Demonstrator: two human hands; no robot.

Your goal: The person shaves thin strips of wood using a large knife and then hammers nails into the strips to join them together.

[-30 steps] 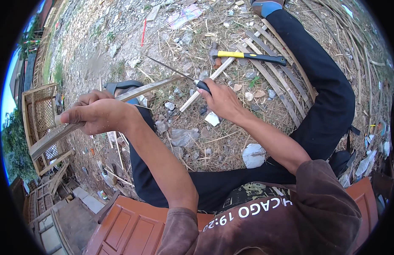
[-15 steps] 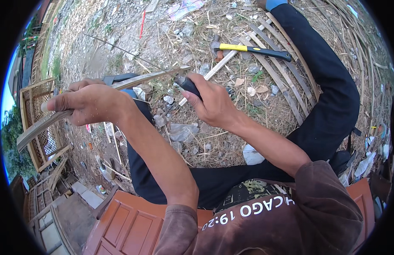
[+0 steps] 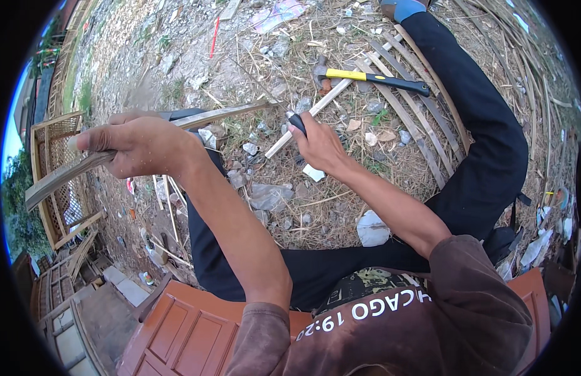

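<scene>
So the thing to watch is how your long, grey-brown wooden strip (image 3: 224, 115) sits against the thin-bladed metal tool with a black handle (image 3: 296, 121). The strip's long axis runs from the left side of the frame, a bit above the middle, up to the upper centre, so it's slanted and mostly sideways. Your left hand (image 3: 146, 148) has its fingers wrapped round it, thumb lying along the top and pointing left, with one end jutting out past the thumb and the other reaching toward your other side. That far end is way nearer your right hand (image 3: 321, 144), which is closed tight around the tool's handle just to the right of it. The blade points up and left, so it cuts across the strip's line right near that tip. It's a blurry streak though, so I can't tell if it's touching the wood or just beside it.
</scene>
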